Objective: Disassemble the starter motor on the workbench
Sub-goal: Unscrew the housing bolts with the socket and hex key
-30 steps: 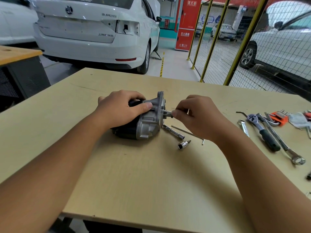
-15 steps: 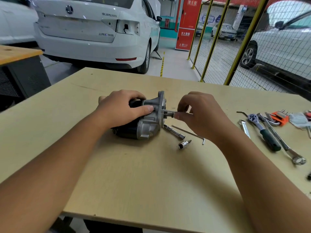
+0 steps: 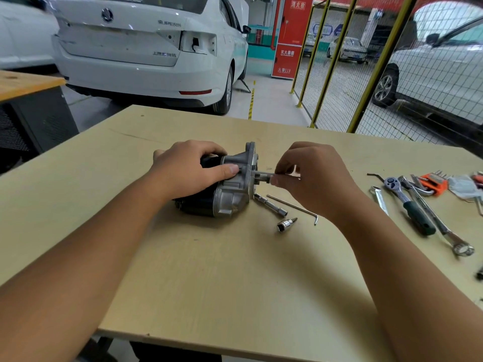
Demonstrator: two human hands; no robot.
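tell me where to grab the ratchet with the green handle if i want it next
Grip the ratchet by its dark green handle, coming from above with the right hand. It lies flat on the workbench, handle toward you, and a long wrench lies close alongside.

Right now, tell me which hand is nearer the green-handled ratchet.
Right. The right hand pinches a thin tool at the starter motor's end, just left of the ratchet. The left hand grips the motor body, farther left.
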